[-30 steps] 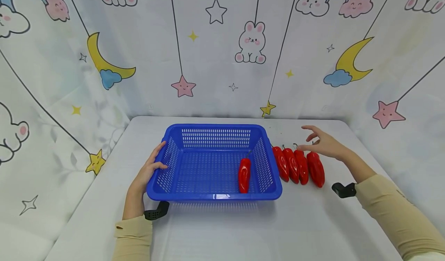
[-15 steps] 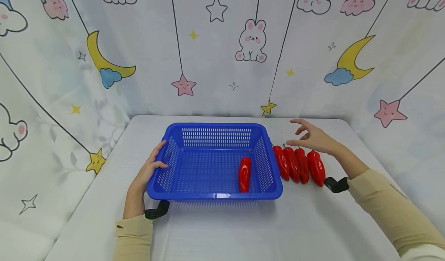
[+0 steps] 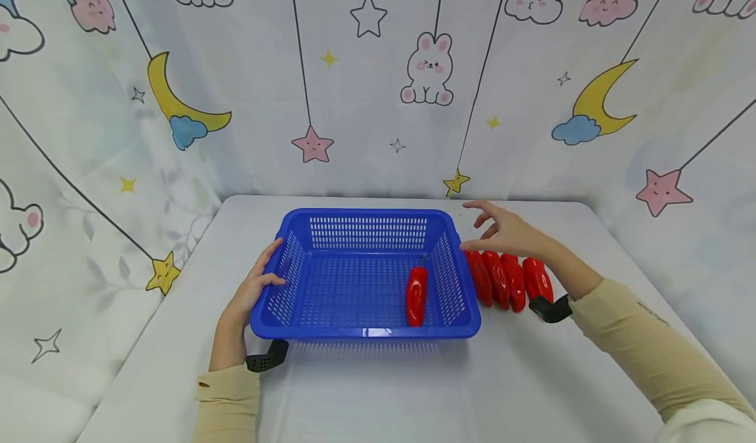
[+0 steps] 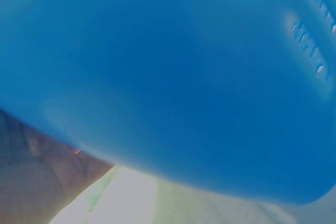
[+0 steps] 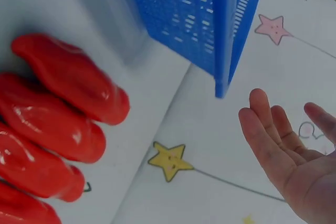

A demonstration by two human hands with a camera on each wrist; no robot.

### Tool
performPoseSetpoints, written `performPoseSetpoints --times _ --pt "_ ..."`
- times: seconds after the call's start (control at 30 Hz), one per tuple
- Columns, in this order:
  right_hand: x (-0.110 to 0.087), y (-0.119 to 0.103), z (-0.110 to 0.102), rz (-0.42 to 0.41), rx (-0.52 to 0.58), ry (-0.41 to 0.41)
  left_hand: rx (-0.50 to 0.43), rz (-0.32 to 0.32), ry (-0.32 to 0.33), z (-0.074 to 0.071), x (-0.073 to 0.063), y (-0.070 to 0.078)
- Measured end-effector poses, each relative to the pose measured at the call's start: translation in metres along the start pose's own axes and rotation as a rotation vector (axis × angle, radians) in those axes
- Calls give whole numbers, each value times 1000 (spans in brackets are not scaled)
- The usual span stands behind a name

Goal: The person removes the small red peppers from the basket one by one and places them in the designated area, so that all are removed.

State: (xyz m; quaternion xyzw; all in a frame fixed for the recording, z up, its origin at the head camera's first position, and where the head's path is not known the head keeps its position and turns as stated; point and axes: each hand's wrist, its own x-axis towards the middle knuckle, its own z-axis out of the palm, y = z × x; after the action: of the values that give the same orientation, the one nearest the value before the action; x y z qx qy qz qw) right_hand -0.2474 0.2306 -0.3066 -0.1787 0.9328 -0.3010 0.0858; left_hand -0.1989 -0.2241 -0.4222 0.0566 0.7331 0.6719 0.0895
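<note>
A blue plastic basket (image 3: 354, 332) stands on the white table, with one red chili pepper (image 3: 416, 296) lying in its right part. At its left wall, my left hand (image 3: 245, 295) holds the rim, thumb over the edge. Blue plastic fills most of the left wrist view, and part of the left palm (image 4: 47, 174) shows below it. My right hand (image 3: 510, 234) hovers by the basket's back right side with fingers spread and nothing held. In the right wrist view, this hand (image 5: 299, 161) is apart from the rim. Several red peppers (image 3: 496, 279) lie side by side right of the basket, beneath it.
The white table (image 3: 366, 397) extends in front of the basket. A patterned backdrop cloth (image 3: 354, 88) with moons, stars and rabbits hangs behind and at the sides. Black wrist cameras, such as the right one (image 3: 551, 309), sit at both wrists.
My right hand has moved left, from above the peppers' right end to the basket's right rim. The left hand, basket and peppers stay in place.
</note>
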Motion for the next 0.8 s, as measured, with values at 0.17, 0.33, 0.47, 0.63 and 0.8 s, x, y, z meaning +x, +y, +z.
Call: performPoseSetpoints --times 0.17,0.33,0.47,0.63,0.8 --pt "3 -10 4 -4 -2 -10 -1 2 4 0 -1 1" --pt "7 -15 6 -13 -1 -10 1 5 6 1 -1 1" --pt "9 -18 9 -29 8 -12 1 6 4 1 -1 0" --pt "10 -21 13 -47 14 -16 4 0 7 1 -1 0" --pt "12 -24 16 -55 29 -23 12 -6 10 1 -2 0"
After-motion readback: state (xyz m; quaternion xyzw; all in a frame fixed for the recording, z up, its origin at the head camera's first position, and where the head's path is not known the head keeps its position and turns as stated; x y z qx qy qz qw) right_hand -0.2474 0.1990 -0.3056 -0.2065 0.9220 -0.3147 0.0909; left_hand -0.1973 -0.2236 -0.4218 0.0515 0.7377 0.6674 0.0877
